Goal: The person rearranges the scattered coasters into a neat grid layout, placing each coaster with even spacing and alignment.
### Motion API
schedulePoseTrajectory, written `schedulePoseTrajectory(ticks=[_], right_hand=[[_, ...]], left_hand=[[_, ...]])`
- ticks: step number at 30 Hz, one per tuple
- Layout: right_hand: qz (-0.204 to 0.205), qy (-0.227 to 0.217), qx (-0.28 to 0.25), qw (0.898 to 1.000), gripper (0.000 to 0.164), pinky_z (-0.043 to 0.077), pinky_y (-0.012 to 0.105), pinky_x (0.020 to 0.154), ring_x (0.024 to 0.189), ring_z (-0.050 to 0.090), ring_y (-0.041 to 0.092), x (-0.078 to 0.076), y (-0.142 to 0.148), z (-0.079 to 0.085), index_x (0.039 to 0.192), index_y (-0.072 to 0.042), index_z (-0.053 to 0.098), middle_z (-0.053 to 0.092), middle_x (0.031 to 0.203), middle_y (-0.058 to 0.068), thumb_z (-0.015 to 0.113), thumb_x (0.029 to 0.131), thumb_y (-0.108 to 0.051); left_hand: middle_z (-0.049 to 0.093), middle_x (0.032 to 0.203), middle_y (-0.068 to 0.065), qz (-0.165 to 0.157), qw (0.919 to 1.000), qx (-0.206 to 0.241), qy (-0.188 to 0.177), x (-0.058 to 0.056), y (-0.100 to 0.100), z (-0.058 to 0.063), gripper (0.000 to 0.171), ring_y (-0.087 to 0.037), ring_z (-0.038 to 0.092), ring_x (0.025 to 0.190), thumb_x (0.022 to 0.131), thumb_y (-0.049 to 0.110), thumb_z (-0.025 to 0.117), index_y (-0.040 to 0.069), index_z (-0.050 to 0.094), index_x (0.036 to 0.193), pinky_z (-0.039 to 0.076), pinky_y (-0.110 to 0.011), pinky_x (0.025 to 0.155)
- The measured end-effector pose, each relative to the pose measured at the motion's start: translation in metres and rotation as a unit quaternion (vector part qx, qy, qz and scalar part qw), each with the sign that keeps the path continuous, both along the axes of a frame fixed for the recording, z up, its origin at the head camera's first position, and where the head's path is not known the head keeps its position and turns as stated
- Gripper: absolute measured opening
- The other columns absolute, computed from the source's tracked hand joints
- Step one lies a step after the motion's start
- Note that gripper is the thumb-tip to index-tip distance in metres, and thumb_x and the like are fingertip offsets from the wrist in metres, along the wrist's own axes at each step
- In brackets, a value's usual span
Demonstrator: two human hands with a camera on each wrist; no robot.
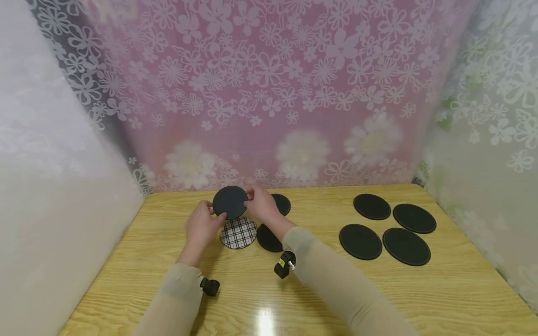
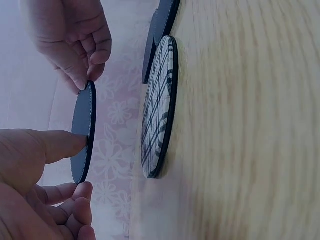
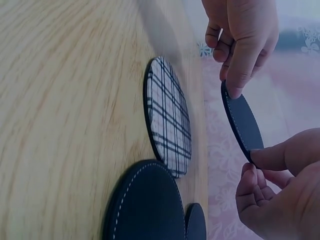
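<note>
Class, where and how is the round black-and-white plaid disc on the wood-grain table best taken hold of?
Probably pinch the plaid disc by its thin dark rim, coming from the near left. Lying flat, it offers only that edge, and no other disc lies on that side; a round black stitched disc sits close on its right.

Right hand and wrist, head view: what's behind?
A flat round black disc and a nearer matching one, both on the yellow wood table. The right hand covers the far disc's left side, the wrist the nearer's right; those parts aren't visible.
</note>
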State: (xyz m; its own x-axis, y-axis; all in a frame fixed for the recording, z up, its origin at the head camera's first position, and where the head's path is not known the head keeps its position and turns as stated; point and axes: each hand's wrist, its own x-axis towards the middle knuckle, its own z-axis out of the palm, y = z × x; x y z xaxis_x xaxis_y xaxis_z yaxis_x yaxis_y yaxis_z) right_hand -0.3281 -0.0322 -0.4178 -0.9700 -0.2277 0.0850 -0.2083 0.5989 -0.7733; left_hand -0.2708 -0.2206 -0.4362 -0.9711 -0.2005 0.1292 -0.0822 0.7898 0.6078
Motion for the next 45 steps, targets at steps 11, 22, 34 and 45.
schedulePoseTrajectory(ticks=[11,22,34,45], right_hand=[[-0.01,-0.008,-0.009,1.0,0.041,0.057,0.049,0.096,0.11,0.068,0.032,-0.01,0.016,-0.005,0.147,-0.003,0.066,0.069,0.124,0.015,0.074,0.107,-0.009],[-0.026,-0.004,0.019,0.999,0.04,0.056,0.049,0.099,0.114,0.069,0.031,-0.023,0.024,-0.016,0.147,-0.006,0.069,0.072,0.122,0.011,0.074,0.108,-0.012],[-0.03,0.011,0.039,0.999,0.04,0.056,0.051,0.103,0.119,0.07,0.032,-0.029,0.028,-0.021,0.147,-0.006,0.07,0.074,0.129,0.014,0.074,0.107,-0.013],[-0.039,0.004,0.053,0.998,0.038,0.057,0.049,0.102,0.119,0.071,0.03,-0.034,0.025,-0.027,0.145,-0.006,0.071,0.074,0.127,0.011,0.074,0.108,-0.014]], left_hand=[[0.073,0.131,-0.026,-0.003,0.9998,-0.018,0.001,-0.012,0.015,0.004,0.057,-0.047,0.067,0.122,0.102,0.03,0.081,-0.004,0.058,0.142,0.046,-0.07,0.104],[0.072,0.133,-0.024,-0.005,0.9991,-0.042,0.008,-0.024,0.027,0.007,0.058,-0.046,0.067,0.121,0.102,0.03,0.083,-0.002,0.059,0.144,0.047,-0.069,0.104],[0.071,0.137,-0.022,-0.007,0.9991,-0.037,-0.019,-0.036,0.029,0.003,0.062,-0.045,0.064,0.127,0.104,0.032,0.081,0.0,0.058,0.152,0.041,-0.07,0.109],[0.071,0.135,-0.022,-0.012,0.9984,-0.041,-0.038,-0.041,0.028,0.001,0.06,-0.045,0.064,0.126,0.105,0.032,0.078,-0.003,0.059,0.15,0.042,-0.069,0.107]])
